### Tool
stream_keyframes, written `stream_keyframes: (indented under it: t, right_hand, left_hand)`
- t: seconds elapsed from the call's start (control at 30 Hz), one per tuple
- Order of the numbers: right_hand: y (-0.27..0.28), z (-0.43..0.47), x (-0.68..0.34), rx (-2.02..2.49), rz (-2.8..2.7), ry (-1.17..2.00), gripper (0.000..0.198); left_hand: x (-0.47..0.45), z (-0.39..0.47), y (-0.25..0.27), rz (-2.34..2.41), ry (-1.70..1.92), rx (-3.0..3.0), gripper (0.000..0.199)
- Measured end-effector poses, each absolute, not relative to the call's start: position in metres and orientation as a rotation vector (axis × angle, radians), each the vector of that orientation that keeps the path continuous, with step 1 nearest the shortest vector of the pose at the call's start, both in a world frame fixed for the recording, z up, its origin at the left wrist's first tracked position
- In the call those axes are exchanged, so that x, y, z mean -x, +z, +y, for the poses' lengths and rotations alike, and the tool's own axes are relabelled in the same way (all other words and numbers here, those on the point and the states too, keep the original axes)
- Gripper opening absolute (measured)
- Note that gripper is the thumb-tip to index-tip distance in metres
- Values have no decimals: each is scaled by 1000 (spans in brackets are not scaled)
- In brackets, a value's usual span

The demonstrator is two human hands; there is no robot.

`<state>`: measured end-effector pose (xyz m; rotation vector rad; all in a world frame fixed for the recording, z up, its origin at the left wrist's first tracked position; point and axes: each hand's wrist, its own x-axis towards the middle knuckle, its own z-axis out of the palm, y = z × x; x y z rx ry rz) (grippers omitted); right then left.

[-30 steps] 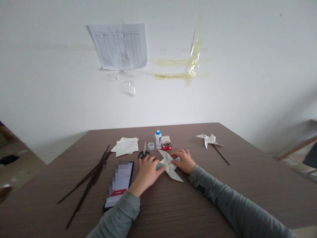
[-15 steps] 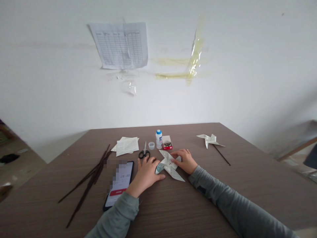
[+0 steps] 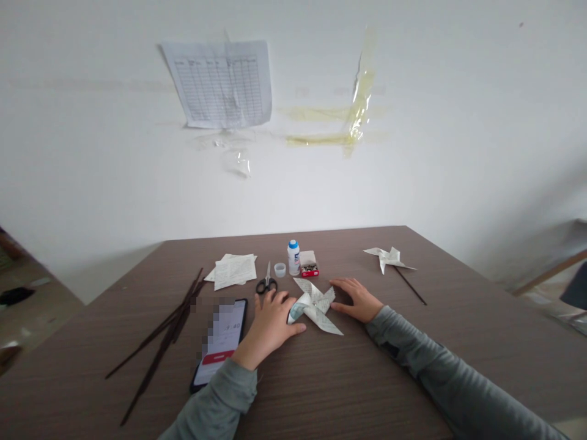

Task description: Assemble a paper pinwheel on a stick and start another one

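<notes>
A paper pinwheel [image 3: 316, 305] made from a printed sheet lies on the table between my hands, its blades folded in to the centre. My left hand [image 3: 270, 321] rests at its left blade, fingers spread and thumb stretched along the near side. To the right, my right hand [image 3: 358, 299] is beside the right blade with its fingers apart and nothing held. Just beyond the pinwheel stand a small red box of pins [image 3: 310, 270] with its lid up and a white glue bottle [image 3: 294, 260] with a blue cap. Black-handled scissors [image 3: 266, 285] lie beyond my left fingers.
Left of the scissors are cut paper squares [image 3: 235, 272]. A phone [image 3: 220, 345] lies by my left forearm, with dark thin sticks [image 3: 160, 330] further left. A small clear cup [image 3: 279, 269] stands beside the bottle. Another pinwheel [image 3: 389, 259] on a stick lies at the far right.
My right hand has let go of the pinwheel's centre and moved a little to the right, uncovering the right blade. My left hand and the pinwheel have stayed in place.
</notes>
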<state>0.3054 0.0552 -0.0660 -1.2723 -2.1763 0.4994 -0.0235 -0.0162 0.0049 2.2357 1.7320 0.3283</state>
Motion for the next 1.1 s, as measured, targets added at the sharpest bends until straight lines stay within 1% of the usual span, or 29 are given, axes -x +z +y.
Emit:
stream_keyframes:
  t: [0.1,0.2,0.3,0.37,0.5,0.63,0.77,0.87,1.1]
  right_hand:
    - [-70,54,-304,1306,-2216,464,68]
    - [-65,54,-304,1342,-2301,474,73]
    - [-60,54,-304,1374,-2337,481,74]
    - [-58,53,-304,1387,-2335,471,73]
    - [-59,53,-303,1391,-2327,457,70]
    - [-60,54,-302,1392,-2331,443,69]
    - [-60,53,-302,1382,-2331,430,68]
    - [-59,52,-302,1388,-2331,428,67]
    - [-57,52,-301,1394,-2323,438,66]
  left_hand:
    - [24,-16,4,1720,326,-2262,57]
    - [23,-15,6,1714,274,-2308,63]
    - [22,-15,11,1733,247,-2347,66]
    - [23,-16,15,1731,282,-2368,61]
    - [33,-19,22,1700,384,-2370,45]
    - [55,-24,35,1743,463,-2327,39]
    - [92,-23,52,1929,534,-2256,35]
    - [126,-18,59,2149,429,-2181,37]
    - [195,-16,56,2709,45,-1882,55]
